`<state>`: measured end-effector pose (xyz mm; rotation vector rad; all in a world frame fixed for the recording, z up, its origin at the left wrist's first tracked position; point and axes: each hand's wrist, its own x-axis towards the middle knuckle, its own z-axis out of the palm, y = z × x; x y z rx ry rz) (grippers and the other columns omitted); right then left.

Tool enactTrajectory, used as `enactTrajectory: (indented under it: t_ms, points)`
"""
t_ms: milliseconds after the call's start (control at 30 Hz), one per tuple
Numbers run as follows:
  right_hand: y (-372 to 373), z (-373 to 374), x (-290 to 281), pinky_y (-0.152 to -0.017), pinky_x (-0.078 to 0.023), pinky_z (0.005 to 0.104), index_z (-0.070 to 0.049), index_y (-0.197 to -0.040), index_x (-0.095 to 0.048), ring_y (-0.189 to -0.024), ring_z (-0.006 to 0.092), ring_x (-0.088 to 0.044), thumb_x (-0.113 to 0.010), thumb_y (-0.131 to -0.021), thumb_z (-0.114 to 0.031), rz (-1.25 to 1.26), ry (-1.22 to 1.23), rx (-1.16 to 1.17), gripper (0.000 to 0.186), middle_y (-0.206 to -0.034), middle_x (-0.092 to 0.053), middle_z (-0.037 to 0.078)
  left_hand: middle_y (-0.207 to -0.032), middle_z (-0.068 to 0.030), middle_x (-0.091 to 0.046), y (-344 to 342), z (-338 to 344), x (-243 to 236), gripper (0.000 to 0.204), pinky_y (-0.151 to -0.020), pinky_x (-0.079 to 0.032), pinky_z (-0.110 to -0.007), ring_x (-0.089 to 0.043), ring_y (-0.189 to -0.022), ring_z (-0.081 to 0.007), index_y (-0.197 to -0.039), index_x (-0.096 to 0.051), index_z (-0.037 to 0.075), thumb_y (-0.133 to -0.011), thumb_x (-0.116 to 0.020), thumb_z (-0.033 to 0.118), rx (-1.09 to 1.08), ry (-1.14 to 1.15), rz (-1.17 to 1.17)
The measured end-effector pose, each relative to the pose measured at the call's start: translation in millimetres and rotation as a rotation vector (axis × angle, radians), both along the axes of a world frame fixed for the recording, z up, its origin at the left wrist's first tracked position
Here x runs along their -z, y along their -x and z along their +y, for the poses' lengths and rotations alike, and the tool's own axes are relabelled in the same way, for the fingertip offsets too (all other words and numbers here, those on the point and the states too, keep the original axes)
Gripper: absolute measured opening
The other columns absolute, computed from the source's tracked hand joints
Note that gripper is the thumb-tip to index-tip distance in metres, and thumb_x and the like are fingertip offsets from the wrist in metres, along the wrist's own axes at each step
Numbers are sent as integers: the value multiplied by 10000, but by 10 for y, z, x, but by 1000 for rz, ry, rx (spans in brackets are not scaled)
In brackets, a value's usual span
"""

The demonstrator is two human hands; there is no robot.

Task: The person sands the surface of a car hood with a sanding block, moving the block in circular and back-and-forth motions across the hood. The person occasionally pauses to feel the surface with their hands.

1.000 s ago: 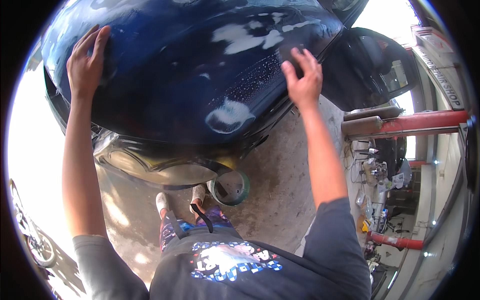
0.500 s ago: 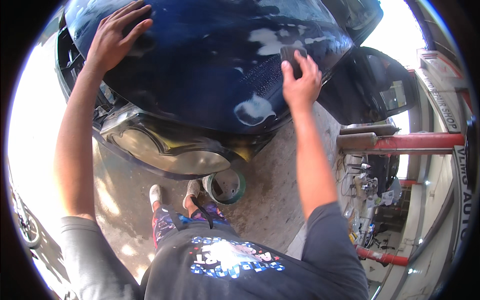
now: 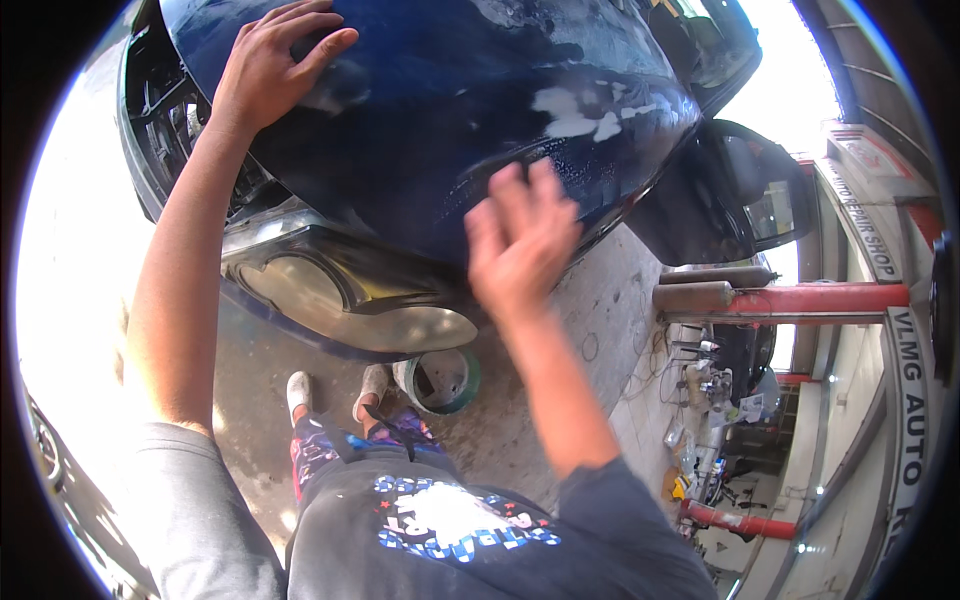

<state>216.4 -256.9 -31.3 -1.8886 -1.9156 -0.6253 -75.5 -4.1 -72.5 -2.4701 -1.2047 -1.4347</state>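
Note:
A dark blue car hood (image 3: 400, 150) fills the upper middle, with whitish dulled patches (image 3: 580, 112) toward its right side and wet droplets nearby. My left hand (image 3: 275, 65) rests flat on the hood's upper left, thumb spread and fingers stretched out. Over the hood's front right part is my right hand (image 3: 525, 240), blurred by motion, fingers bent down toward the paint. The dark sanding block seen under it a moment earlier is hidden by the hand or lost against the dark paint. Below the hood's edge sits the cloudy headlight (image 3: 340, 310).
By my feet stands a round bucket (image 3: 470, 385) with a green rim and something dark inside. An open car door (image 3: 705, 200) juts out at the right. Beyond it are a red lift post (image 3: 800, 300) and a cluttered work area (image 3: 715, 400). Cables lie on the concrete floor.
My right hand has swept left and nearer across the hood, over where a whitish patch showed. My left hand stays flat on the hood. The whole view has shifted slightly.

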Motion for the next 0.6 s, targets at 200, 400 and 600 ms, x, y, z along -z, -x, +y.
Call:
enactTrajectory:
  t_ms: [200, 400, 600]
  points:
    - [-260, 63, -209, -958, -518, 480, -192, -1329, -772, -1171, 410, -648, -795, -925, -332, 53, 77, -117, 428, -1469, -662, 206, -1448, -131, -736, -41, 11, 48, 412, -1199, -474, -461, -636, -1422, -320, -1240, -830, 98, -1030, -761, 446, 19, -7, -38]
    - [80, -179, -10, -1022, -501, 532, -158, -1349, -773, -1180, 407, -627, -827, -909, -370, -55, -18, -203, 492, -1523, -617, 233, -1456, -110, -735, -40, -1, 50, 418, -1200, -460, -468, -631, -1427, -301, -1233, -836, 123, -1024, -758, 477, -34, -23, -32]
    - [137, -106, -64, -1014, -511, 503, -141, -1355, -772, -1126, 427, -623, -845, -893, -328, 17, 72, 52, 504, -1529, -614, 240, -1506, -82, -706, -44, -15, 41, 486, -1232, -405, -470, -585, -1476, -275, -1282, -820, 148, -1025, -728, 550, -38, 0, 12]
